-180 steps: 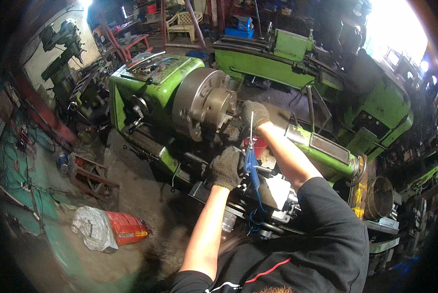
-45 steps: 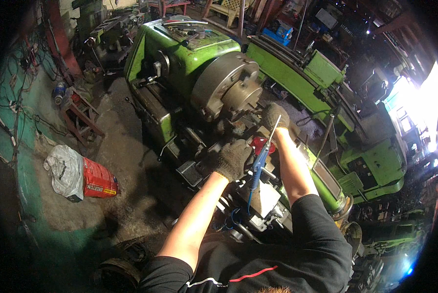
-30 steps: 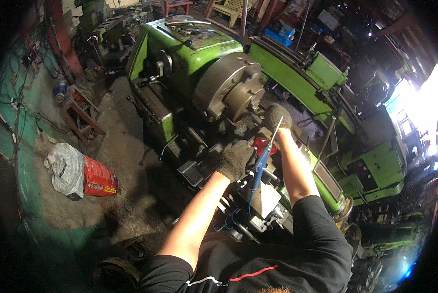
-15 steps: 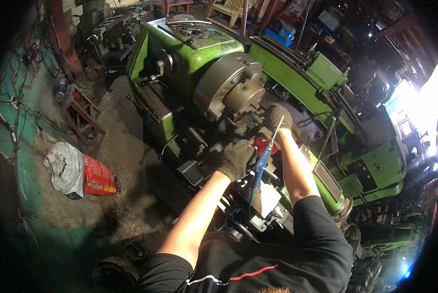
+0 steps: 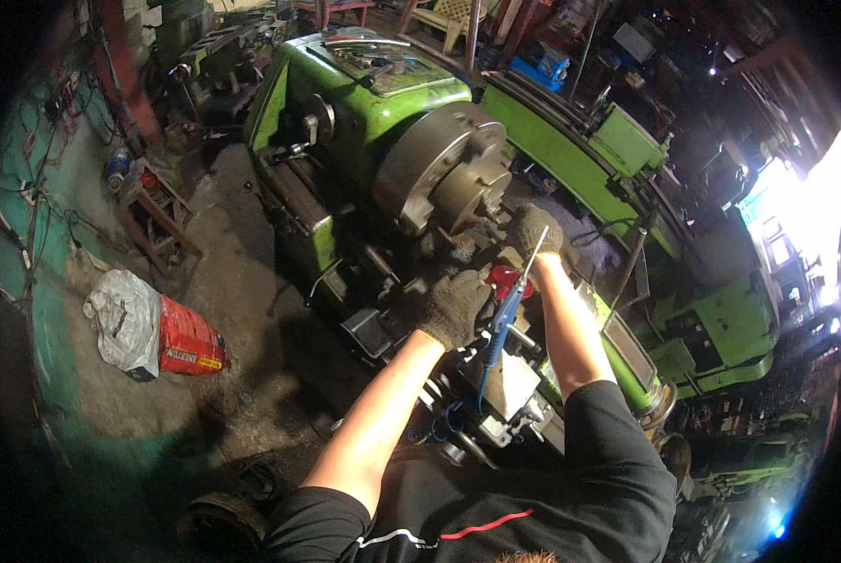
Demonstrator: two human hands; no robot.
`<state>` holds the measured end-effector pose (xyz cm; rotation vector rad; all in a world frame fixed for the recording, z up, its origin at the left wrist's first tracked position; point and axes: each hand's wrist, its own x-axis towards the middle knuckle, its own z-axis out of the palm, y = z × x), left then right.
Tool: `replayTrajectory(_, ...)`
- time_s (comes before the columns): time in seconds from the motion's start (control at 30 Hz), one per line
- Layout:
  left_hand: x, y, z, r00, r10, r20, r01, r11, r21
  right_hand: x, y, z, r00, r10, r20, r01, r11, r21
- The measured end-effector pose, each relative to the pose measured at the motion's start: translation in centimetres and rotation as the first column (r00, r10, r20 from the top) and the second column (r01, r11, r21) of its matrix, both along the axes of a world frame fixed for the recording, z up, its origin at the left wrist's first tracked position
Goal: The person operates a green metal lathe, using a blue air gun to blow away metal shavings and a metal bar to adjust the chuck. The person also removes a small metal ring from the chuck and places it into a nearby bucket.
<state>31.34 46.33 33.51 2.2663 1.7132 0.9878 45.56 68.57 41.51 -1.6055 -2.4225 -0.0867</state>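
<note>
Blue-handled tool [image 5: 501, 324] with a thin pale shaft stands tilted beside the green lathe's grey chuck [image 5: 444, 178], gloved left hand [image 5: 453, 305] fingers curled around it; gloved right hand [image 5: 536, 230] rests closed near the chuck.

Both hands gloved; left hand [image 5: 453, 307] curled, right hand [image 5: 534, 231] reaching farther forward, forearms bare.

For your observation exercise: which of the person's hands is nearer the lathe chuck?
Right. The right hand sits just below and right of the chuck, almost at its face. The left hand is lower, on the carriage, farther away.
</note>
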Motion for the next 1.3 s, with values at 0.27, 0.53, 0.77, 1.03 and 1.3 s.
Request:
replayTrajectory(0.27,0.2,-0.2,0.0,1.0,0.002,-0.009,-0.001,0.994,0.11,0.7,0.8,-1.2,0.999,-0.046,-0.013,0.046,0.997,0.059)
replayTrajectory(0.53,0.6,-0.3,0.3,1.0,0.004,0.014,-0.006,0.993,0.119,1.7,1.4,-1.3,0.998,0.027,0.048,-0.029,0.999,0.03)
replayTrajectory(0.77,1.0,-0.1,0.4,1.0,-0.005,0.006,0.004,0.997,0.082,2.9,0.2,-2.2,0.99,0.11,0.084,-0.11,0.994,-0.008)
replayTrajectory(1.03,0.2,-0.4,0.8,0.999,0.015,-0.048,-0.015,1.0,0.007,-0.4,-4.7,2.6,0.988,0.109,0.113,-0.094,0.987,-0.129)
replayTrajectory(1.3,0.4,-0.1,0.3,1.0,0.016,-0.021,-0.014,0.998,0.065,0.8,-1.4,-0.5,0.998,-0.015,0.065,0.016,1.0,-0.01)
